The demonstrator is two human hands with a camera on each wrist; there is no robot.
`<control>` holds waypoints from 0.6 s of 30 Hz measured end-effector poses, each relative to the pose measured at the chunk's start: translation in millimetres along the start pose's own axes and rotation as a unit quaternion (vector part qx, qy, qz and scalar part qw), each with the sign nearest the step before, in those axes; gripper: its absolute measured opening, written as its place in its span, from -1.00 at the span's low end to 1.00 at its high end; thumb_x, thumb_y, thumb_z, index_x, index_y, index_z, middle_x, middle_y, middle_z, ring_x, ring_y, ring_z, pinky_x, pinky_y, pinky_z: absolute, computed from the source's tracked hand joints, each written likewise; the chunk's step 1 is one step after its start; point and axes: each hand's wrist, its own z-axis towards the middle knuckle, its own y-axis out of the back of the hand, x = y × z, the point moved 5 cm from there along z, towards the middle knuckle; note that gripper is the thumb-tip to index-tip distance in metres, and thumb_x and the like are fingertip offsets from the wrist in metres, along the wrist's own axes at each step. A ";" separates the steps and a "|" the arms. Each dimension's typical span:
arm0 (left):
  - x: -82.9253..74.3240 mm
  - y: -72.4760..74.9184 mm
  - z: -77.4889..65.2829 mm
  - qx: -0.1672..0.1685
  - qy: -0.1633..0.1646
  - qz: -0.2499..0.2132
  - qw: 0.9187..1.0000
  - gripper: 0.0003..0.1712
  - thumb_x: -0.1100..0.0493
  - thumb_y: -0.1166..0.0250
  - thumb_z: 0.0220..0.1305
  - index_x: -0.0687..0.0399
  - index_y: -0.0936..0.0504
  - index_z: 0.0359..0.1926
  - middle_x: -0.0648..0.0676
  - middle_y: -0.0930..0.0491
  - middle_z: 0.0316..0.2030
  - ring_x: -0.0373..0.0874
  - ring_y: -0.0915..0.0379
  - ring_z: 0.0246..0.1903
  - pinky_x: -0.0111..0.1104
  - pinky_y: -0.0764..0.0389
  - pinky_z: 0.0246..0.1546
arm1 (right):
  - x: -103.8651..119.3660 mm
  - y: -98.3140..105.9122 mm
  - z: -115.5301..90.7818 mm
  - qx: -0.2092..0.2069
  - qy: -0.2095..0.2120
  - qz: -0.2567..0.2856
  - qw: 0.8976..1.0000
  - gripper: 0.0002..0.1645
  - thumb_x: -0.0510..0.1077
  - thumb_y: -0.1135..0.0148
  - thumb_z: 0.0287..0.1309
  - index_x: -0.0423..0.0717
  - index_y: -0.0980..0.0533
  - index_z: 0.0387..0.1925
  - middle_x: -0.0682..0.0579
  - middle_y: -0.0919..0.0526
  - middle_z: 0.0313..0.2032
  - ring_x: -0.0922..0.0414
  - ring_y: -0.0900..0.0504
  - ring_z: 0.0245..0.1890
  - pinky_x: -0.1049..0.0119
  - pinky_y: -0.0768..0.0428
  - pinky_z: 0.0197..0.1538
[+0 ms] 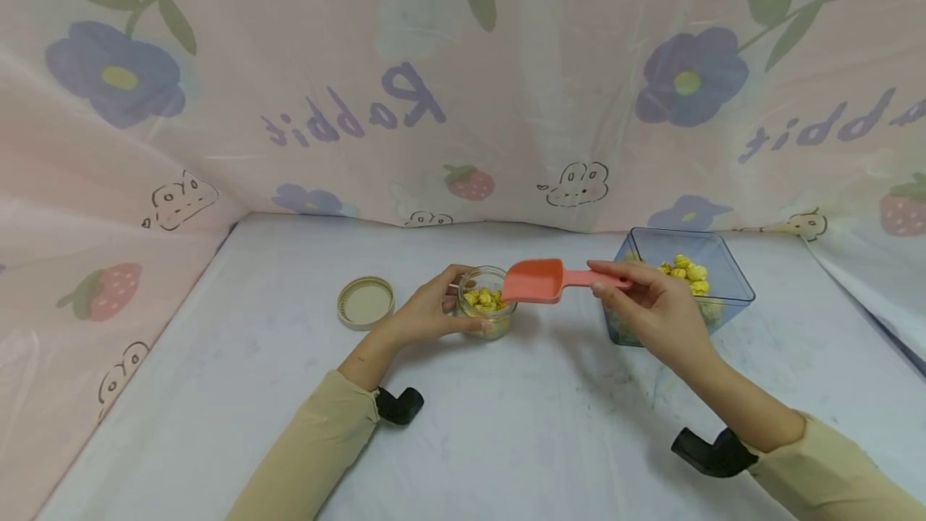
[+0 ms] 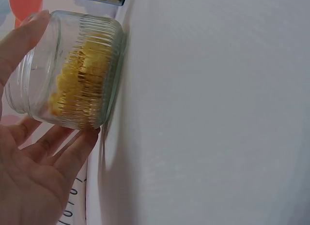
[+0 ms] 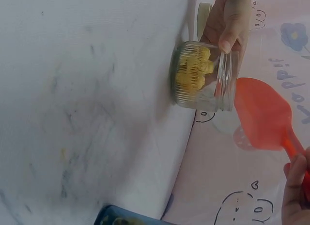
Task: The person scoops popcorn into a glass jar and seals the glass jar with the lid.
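Observation:
My left hand (image 1: 432,308) holds a ribbed glass jar (image 2: 72,70) round its side, thumb on one side and fingers on the other. The jar stands upright on the white table, lidless, with yellow popcorn (image 1: 483,299) filling its lower part. In my right hand (image 1: 661,308) is the handle of a coral-red scoop (image 1: 537,280), pinched between thumb and fingers. The scoop's bowl holds no popcorn, and its front edge overlaps the jar's mouth in the head view. From the right wrist, the scoop (image 3: 264,113) shows just above the jar's rim.
A clear bluish plastic bin (image 1: 731,264) with more popcorn (image 1: 687,270) stands at the right, partly behind my right hand. Left of the jar lies a round lid (image 1: 365,302), inner side up. A patterned pink curtain (image 1: 506,103) hangs behind the white table (image 1: 506,424).

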 end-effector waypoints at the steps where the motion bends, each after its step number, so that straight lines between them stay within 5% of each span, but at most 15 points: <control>1: -0.2 -0.2 0.0 0.000 0.002 0.001 1.000 -0.11 0.20 -0.50 0.02 0.08 -0.23 0.33 0.19 -0.38 0.22 0.06 -0.38 0.22 -0.19 -0.47 0.18 | 0.2 0.5 -0.3 -0.002 -0.002 -0.002 1.000 -0.66 -0.31 -0.29 0.16 -0.24 -0.60 0.00 0.36 -0.62 -0.24 0.28 -0.55 -0.41 0.56 -0.56 -0.38; 18: -13.7 -1.9 -5.2 -0.004 0.024 0.072 0.997 -0.13 0.11 -0.46 0.08 0.02 -0.22 0.36 0.16 -0.36 0.28 0.12 -0.33 0.26 -0.09 -0.36 0.27 | 0.1 14.7 -7.4 -0.086 -0.034 0.007 0.996 -0.64 -0.28 -0.27 0.18 -0.31 -0.57 0.02 0.33 -0.60 -0.32 0.31 -0.57 -0.43 0.57 -0.59 -0.31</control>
